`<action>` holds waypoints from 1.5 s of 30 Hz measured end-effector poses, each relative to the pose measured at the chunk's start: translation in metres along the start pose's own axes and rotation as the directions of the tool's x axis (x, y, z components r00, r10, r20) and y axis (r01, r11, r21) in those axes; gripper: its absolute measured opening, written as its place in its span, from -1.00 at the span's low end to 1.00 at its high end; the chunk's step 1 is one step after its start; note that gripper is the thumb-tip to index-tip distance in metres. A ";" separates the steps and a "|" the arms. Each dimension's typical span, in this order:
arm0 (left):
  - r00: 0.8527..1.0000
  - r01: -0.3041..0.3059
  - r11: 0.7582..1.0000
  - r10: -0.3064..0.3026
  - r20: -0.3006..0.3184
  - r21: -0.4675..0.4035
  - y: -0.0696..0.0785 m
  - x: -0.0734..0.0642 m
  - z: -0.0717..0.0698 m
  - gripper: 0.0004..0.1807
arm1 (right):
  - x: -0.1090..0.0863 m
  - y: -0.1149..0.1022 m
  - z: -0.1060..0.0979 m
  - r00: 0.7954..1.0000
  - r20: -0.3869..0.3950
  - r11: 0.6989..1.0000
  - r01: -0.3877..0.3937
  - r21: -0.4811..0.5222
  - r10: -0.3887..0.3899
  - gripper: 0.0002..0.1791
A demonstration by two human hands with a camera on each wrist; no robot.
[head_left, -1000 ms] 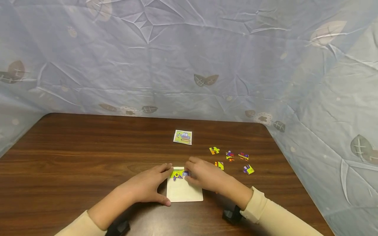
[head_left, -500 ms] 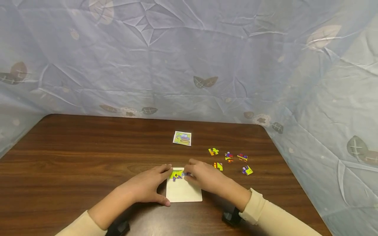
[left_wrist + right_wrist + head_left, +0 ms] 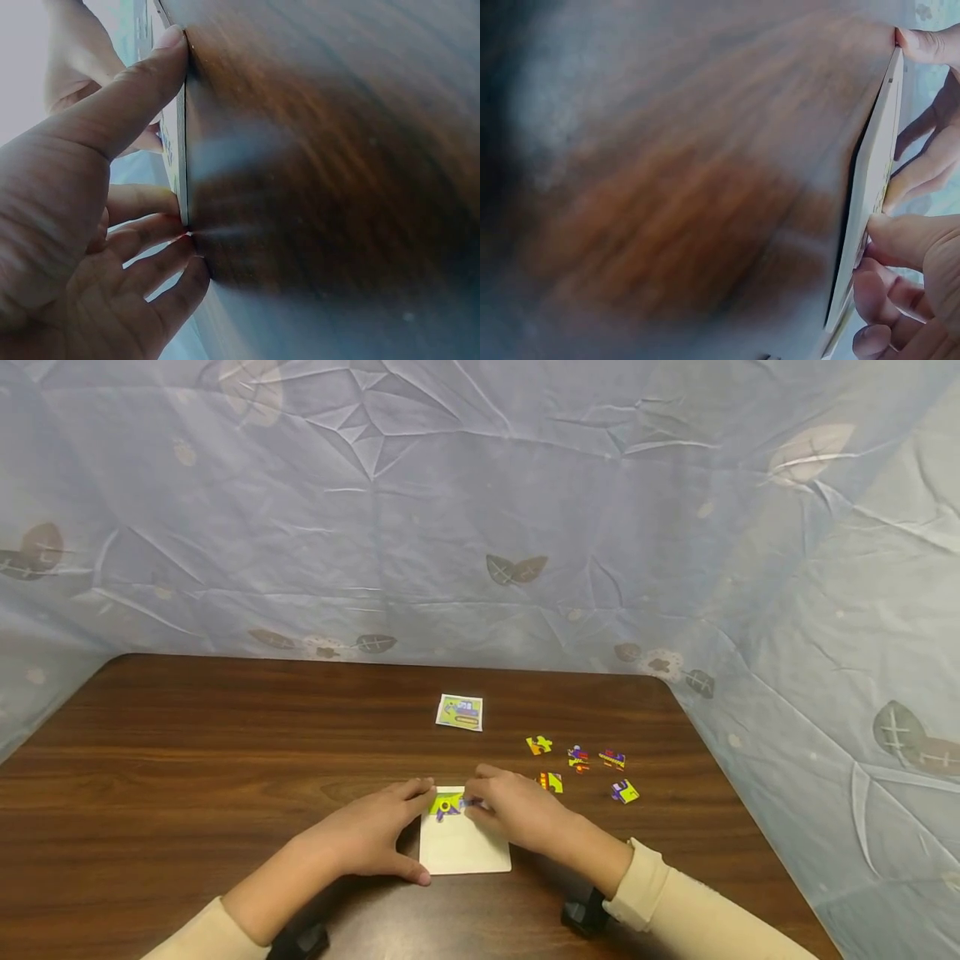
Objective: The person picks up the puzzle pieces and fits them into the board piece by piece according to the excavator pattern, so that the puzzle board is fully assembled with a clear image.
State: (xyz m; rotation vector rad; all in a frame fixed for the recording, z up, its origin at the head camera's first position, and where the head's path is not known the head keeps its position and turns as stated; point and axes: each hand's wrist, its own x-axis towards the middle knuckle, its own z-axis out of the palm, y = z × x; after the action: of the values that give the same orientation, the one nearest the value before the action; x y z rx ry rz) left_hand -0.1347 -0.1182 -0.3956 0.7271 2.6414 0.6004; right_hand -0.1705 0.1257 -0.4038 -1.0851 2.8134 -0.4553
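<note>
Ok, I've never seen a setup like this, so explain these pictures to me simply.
There is no machine here, just a person's two bare hands. The wide picture looks forward and down from the person's head; the other two are taken from the left and right wrist, so they are close and tipped sideways.

On the dark wooden table lies a pale board with a green puzzle piece on its far part. Beyond it is a small picture card, and to the right are five loose pieces. A patterned cloth hangs behind.

The left hand rests along the board's left side. The right hand seems to pinch a purple-blue piece at the far part; its fingers partly hide it.
</note>
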 end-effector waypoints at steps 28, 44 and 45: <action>0.999 -0.017 0.999 0.016 -0.030 -0.032 -0.007 -0.005 0.006 0.22 | -0.019 0.016 -0.022 0.997 0.042 0.997 0.072 -0.039 -0.071 -0.71; 1.000 -0.022 1.000 0.022 -0.010 0.006 -0.002 0.002 0.000 0.22 | -0.111 0.096 -0.050 0.916 -0.176 0.879 -0.397 -0.264 0.361 -0.54; 1.000 -0.021 1.000 0.021 -0.008 0.008 -0.002 0.002 0.000 0.22 | -0.114 0.100 -0.050 0.907 -0.164 0.868 -0.420 -0.265 0.389 -0.50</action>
State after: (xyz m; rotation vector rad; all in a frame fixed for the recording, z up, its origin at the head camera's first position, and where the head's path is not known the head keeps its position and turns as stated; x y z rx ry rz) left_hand -0.1368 -0.1187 -0.3967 0.7571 2.6482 0.5995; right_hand -0.1592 0.2846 -0.3900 -0.4756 3.1575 -0.0509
